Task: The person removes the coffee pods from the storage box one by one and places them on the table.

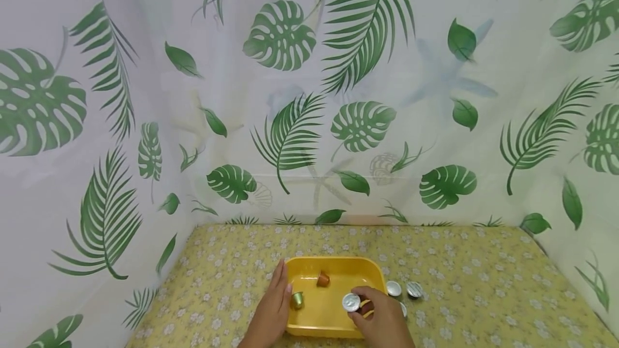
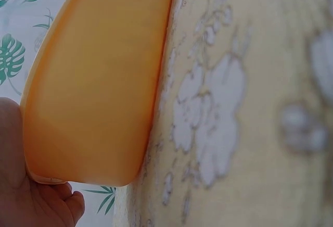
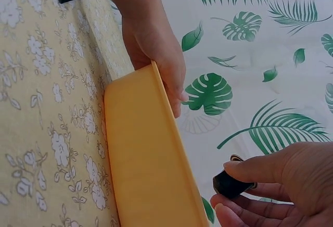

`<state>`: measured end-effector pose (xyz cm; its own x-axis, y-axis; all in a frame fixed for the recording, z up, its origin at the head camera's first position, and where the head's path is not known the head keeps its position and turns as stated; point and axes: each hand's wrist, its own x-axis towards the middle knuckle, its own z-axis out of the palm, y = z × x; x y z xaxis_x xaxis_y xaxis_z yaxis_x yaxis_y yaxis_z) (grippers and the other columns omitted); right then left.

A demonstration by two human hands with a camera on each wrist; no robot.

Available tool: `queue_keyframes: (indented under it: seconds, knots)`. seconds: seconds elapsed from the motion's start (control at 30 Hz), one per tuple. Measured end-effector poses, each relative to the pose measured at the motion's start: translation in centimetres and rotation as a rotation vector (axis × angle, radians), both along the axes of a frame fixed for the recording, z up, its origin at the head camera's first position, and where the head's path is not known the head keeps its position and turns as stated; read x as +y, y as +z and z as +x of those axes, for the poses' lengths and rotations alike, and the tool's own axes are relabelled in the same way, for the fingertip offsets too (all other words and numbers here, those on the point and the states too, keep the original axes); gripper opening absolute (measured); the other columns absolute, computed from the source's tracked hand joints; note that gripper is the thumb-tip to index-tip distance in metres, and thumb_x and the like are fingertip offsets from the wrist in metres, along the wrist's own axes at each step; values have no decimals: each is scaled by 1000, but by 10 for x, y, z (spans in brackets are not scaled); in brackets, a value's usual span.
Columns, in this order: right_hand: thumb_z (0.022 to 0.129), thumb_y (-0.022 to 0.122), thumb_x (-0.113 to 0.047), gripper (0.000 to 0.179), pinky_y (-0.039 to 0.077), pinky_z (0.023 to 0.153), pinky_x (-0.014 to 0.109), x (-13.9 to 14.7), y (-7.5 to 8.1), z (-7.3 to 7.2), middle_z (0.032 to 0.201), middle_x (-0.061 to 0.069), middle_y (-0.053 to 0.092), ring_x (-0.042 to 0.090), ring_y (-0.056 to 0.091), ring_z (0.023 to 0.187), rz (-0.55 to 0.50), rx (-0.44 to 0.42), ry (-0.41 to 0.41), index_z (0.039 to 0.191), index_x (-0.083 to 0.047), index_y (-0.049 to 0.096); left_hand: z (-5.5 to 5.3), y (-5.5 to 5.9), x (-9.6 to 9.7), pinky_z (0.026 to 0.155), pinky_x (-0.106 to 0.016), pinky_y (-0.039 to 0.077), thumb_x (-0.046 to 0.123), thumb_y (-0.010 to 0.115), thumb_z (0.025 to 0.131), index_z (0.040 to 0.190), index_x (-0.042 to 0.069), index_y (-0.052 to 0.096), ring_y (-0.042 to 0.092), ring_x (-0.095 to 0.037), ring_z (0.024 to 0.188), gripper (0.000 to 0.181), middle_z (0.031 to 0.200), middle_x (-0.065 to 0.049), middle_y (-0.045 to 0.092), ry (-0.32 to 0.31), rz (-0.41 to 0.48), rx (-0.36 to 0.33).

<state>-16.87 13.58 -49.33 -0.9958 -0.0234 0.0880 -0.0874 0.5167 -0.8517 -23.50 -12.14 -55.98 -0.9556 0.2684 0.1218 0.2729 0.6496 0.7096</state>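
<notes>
My right hand (image 1: 382, 318) pinches a dark coffee capsule (image 3: 231, 184) between thumb and fingers, above the right part of a yellow plastic tray (image 1: 321, 305). Its silver foil lid faces up in the head view. At the tray's left side, my left hand (image 1: 271, 307) holds the rim, with the thumb at the inner edge and the fingers along the outside. Inside the tray lie a copper-orange capsule (image 1: 323, 279) and a green capsule (image 1: 297, 300), apart from each other.
Right of the tray, on the yellow floral tablecloth (image 1: 464, 289), sit several capsules with silver lids: one capsule (image 1: 394, 288) by the rim, a striped-looking capsule (image 1: 414, 290) farther right, and another capsule (image 1: 403, 310) partly hidden by my right hand. A leaf-patterned curtain (image 1: 309, 122) surrounds the table.
</notes>
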Motion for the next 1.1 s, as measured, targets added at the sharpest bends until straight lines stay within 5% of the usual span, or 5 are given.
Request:
queue_keyframes:
  seconds: [0.43, 0.87, 1.1]
  knots:
    - [77, 85, 2, 42, 56, 59, 23, 17, -1, 13, 97, 4, 72, 15, 66, 73, -45, -30, -103, 117, 0, 72, 3, 0, 1, 121, -52, 22, 36, 27, 114, 161, 2, 16, 15, -28, 153, 59, 169, 1, -1, 1, -4, 9]
    - [80, 84, -1, 43, 60, 63, 29, 33, -2, 21, 89, 4, 73, 17, 71, 75, -31, -92, -191, 120, 4, 69, 4, 1, -1, 121, -50, 23, 55, 16, 109, 161, 4, 16, 16, -27, 153, 73, 169, 3, -1, 7, -28, 18]
    - [81, 84, -1, 44, 61, 64, 29, 43, -4, 25, 97, 11, 72, 21, 72, 79, -15, -76, -236, 121, 5, 68, 3, 1, 0, 121, -50, 23, 54, 17, 110, 161, 4, 17, 16, -27, 153, 72, 169, 3, 0, 12, -32, 16]
